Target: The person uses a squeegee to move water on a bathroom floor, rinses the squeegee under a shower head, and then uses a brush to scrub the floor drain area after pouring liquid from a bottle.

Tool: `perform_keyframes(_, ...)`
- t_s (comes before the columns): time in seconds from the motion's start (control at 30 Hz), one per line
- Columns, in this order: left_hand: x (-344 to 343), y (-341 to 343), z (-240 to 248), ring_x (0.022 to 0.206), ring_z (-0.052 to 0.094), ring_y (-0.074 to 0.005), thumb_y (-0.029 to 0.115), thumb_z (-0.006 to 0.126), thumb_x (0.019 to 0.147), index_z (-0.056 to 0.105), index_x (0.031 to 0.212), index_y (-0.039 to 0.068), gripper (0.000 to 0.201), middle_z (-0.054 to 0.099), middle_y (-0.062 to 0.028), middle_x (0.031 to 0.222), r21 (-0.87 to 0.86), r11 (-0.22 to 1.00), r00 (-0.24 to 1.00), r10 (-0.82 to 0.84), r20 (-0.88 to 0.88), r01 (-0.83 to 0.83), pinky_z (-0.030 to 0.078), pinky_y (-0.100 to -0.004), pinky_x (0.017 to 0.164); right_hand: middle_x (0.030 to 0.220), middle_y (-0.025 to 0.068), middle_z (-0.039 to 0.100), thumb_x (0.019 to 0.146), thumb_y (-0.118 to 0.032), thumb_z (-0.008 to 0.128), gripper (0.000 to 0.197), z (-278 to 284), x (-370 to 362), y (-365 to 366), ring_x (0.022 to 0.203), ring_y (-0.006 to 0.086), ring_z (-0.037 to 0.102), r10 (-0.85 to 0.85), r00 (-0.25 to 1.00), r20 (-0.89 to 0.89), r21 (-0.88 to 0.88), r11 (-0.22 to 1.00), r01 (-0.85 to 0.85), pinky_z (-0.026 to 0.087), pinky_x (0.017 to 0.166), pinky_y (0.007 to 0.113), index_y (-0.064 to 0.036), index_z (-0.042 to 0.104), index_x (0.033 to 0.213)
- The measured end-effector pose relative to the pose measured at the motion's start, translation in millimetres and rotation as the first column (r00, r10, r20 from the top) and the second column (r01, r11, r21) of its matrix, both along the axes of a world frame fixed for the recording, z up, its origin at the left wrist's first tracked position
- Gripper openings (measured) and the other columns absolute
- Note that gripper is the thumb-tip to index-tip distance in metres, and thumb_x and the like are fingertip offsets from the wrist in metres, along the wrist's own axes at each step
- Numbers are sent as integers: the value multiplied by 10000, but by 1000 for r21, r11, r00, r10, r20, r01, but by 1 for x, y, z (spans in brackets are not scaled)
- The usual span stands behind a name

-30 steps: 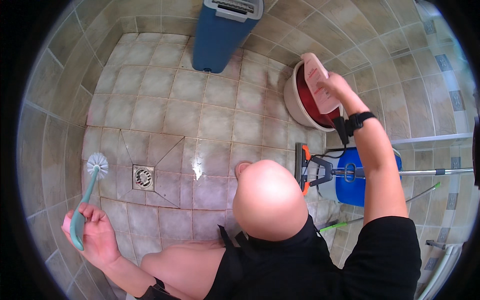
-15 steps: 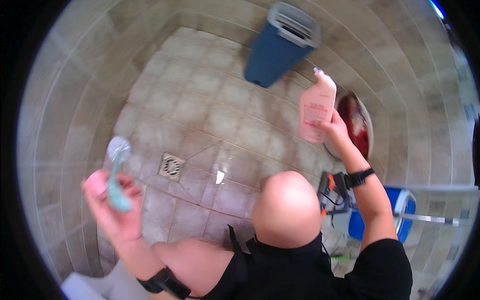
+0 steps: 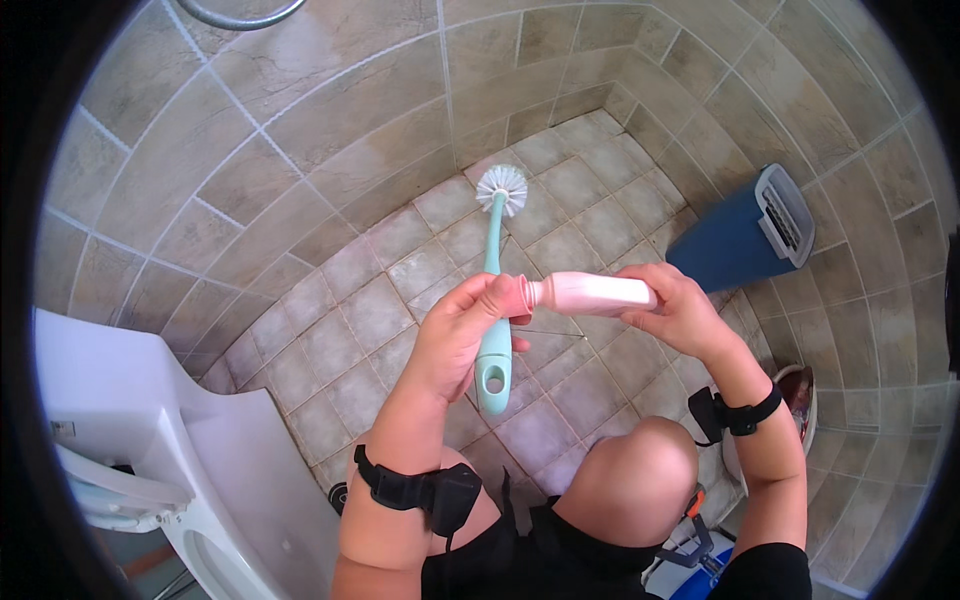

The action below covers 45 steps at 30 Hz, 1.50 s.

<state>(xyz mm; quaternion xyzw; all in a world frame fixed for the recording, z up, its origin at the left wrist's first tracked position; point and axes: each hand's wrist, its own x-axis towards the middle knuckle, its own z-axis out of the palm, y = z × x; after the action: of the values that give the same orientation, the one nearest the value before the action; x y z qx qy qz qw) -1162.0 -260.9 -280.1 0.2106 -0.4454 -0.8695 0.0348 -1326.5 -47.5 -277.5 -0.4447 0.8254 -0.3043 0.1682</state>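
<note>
Over the floor [image 3: 340, 340], the left hand's [image 3: 465, 330] grip pinches both cap [image 3: 517, 297] and brush [image 3: 493, 240], the brush pointing toward the far edge; the right hand [image 3: 680, 305] clasps the sideways bottle [image 3: 600, 293]. A loose cap could cause leaking; the crowded grip, a dropped brush.

Fingers [image 3: 652, 273] gripping pink bottle [image 3: 598, 293], pink cap [image 3: 517, 297], toilet brush [image 3: 494, 345]

To your left stands a glossy white fixture [image 3: 110, 350]; ahead, a silver hose [image 3: 245, 22] curves before the tiled wall [image 3: 330, 130]. A blue bin [image 3: 722, 235] and white tub [image 3: 811, 425] flank your right.
</note>
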Motion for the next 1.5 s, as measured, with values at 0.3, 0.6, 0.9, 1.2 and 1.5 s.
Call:
perform_keyframes(0.3,-1,-6,-8,775,536,-100,275,678,795,577,1051,46,358,567,-34,927,-89,996,1000,-28,9,29,502,-265,669,874,113,609,704,-175,672,351,6,4,-14,868,310,564,79,994,-78,143,987,-67,453,727,391,-128,559,1033)
perform_keyframes(0.6,0,-8,7,729,541,-107,171,694,778,547,1173,74,433,575,-34,937,54,997,997,53,50,-56,491,-251,645,871,127,627,707,-225,663,368,0,12,-30,836,309,589,82,995,61,269,958,-96,456,709,392,-130,551,1044)
perform_keyframes(0.9,0,-5,-18,742,545,-119,313,665,802,507,1202,23,519,498,-58,1023,-92,987,990,131,-49,-135,464,-249,623,883,129,629,719,-202,643,319,9,11,-25,825,313,596,-43,987,156,121,992,24,463,701,382,-123,561,1018)
perform_keyframes(1.2,-6,-4,-8,825,523,-112,391,599,829,555,1139,48,464,539,-17,890,-364,928,994,100,44,-77,516,-277,568,875,100,624,703,-171,663,347,13,7,-16,816,304,594,-128,974,186,-10,991,132,465,675,399,-154,564,1035)
perform_keyframes(1.5,-12,3,-22,860,522,-120,405,593,835,501,1186,57,503,545,-42,962,-328,935,970,191,148,-134,452,-277,691,761,85,617,662,-137,609,204,19,14,14,755,284,611,15,937,-349,216,974,65,470,598,422,-112,577,861)
